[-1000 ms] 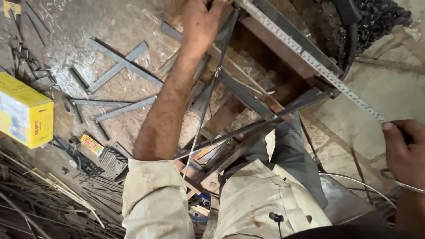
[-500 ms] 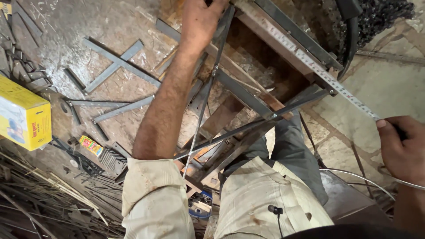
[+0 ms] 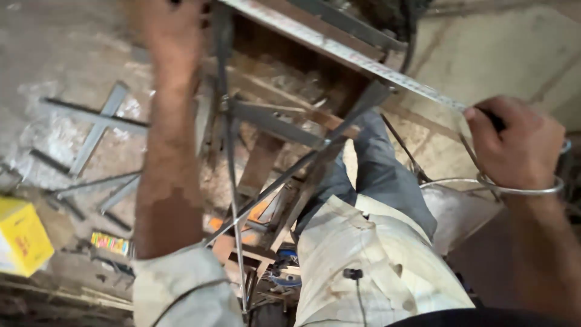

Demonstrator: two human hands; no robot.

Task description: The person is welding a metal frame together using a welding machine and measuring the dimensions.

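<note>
A steel tape measure blade (image 3: 339, 51) runs taut from the top middle down to the right, over a welded metal frame (image 3: 284, 127) of dark flat bars. My right hand (image 3: 514, 148) is closed on the tape's case end at the right; a metal bangle circles that wrist. My left hand (image 3: 172, 27) reaches to the top edge of view, pressed on the frame near the tape's far end; its fingers are cut off and blurred. A thin steel rod (image 3: 233, 200) stands beside my left forearm.
Loose flat steel strips (image 3: 97, 130) lie crossed on the dusty floor at left. A yellow box (image 3: 21, 242) sits at the left edge, a small colourful packet (image 3: 110, 243) near it. My trouser leg (image 3: 381, 175) and pale shirt fill the bottom middle. A pale slab is at right.
The view has swung closer and lower. My right hand with the tape case has risen and come nearer the frame. My left hand stays at the frame's top.
</note>
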